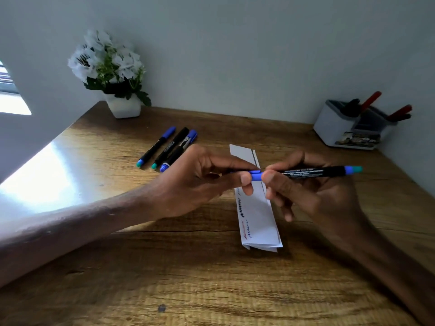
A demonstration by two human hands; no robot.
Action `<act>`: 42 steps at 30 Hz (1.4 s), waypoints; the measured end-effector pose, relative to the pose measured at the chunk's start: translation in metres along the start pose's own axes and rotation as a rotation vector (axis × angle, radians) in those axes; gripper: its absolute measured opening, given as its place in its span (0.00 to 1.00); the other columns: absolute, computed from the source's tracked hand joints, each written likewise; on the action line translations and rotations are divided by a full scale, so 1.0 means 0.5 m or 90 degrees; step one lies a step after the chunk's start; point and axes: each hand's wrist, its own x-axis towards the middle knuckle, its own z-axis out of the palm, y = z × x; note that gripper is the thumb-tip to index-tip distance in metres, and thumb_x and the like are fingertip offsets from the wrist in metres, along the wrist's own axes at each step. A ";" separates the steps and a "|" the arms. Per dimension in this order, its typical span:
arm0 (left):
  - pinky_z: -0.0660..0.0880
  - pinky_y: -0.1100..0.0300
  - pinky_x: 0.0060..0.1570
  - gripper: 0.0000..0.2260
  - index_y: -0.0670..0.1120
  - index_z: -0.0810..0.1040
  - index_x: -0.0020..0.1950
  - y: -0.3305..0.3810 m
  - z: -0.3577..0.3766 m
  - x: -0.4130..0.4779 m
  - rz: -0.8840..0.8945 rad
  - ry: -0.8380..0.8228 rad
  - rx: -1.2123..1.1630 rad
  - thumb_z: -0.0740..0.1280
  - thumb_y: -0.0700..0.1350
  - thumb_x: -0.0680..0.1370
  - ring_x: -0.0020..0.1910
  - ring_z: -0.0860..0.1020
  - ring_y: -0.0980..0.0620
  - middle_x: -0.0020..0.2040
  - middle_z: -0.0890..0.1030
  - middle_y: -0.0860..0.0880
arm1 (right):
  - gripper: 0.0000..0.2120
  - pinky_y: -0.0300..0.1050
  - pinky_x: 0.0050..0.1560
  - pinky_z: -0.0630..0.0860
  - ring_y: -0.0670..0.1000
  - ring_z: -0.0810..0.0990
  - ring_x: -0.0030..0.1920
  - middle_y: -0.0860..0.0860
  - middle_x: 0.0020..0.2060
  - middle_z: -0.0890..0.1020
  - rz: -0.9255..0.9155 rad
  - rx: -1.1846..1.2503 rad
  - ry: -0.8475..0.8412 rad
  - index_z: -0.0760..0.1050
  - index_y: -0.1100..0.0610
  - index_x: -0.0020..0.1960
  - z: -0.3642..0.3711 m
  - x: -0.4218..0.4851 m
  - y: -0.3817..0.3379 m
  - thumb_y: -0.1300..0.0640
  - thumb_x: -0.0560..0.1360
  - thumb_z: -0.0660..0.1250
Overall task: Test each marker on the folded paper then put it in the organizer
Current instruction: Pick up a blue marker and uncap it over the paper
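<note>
A black marker (313,172) with a blue cap (256,175) lies level above the folded white paper (259,217). My left hand (195,182) pinches the cap between thumb and fingers. My right hand (315,196) grips the barrel just right of the cap. The paper carries black, red and blue scribbles along its left edge. Three more markers (168,148) lie side by side on the desk to the left of the paper. The grey organizer (339,131) stands at the back right and holds red and black markers.
A white pot of white flowers (123,105) stands at the back left of the wooden desk (188,278). The wall runs close behind the desk and along its right side. Bright window glare falls on the desk's left edge.
</note>
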 end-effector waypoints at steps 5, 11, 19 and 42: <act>0.73 0.59 0.28 0.10 0.43 0.85 0.60 -0.009 0.003 0.003 -0.033 -0.001 -0.114 0.67 0.43 0.82 0.33 0.75 0.39 0.42 0.85 0.44 | 0.10 0.42 0.19 0.72 0.47 0.80 0.26 0.52 0.32 0.83 0.005 -0.014 0.025 0.82 0.61 0.46 -0.004 0.004 0.009 0.55 0.69 0.75; 0.71 0.63 0.29 0.12 0.40 0.85 0.57 -0.017 0.013 0.007 -0.062 -0.011 -0.161 0.67 0.46 0.81 0.33 0.73 0.44 0.40 0.82 0.37 | 0.09 0.40 0.19 0.70 0.47 0.79 0.24 0.51 0.32 0.83 -0.006 -0.016 -0.001 0.81 0.59 0.46 -0.015 0.008 0.014 0.56 0.69 0.75; 0.75 0.63 0.30 0.09 0.45 0.84 0.58 -0.014 0.017 0.012 -0.060 0.105 -0.064 0.69 0.44 0.80 0.33 0.78 0.52 0.46 0.87 0.48 | 0.13 0.34 0.36 0.79 0.44 0.85 0.38 0.47 0.42 0.88 -0.009 -0.061 0.123 0.85 0.53 0.50 -0.037 0.026 -0.001 0.49 0.68 0.76; 0.82 0.59 0.49 0.11 0.50 0.82 0.59 -0.027 0.058 0.055 -0.040 0.352 0.107 0.72 0.49 0.78 0.50 0.84 0.57 0.50 0.85 0.57 | 0.10 0.37 0.38 0.78 0.45 0.85 0.44 0.49 0.46 0.86 -0.079 -0.429 0.135 0.78 0.54 0.61 -0.129 0.045 0.041 0.54 0.82 0.64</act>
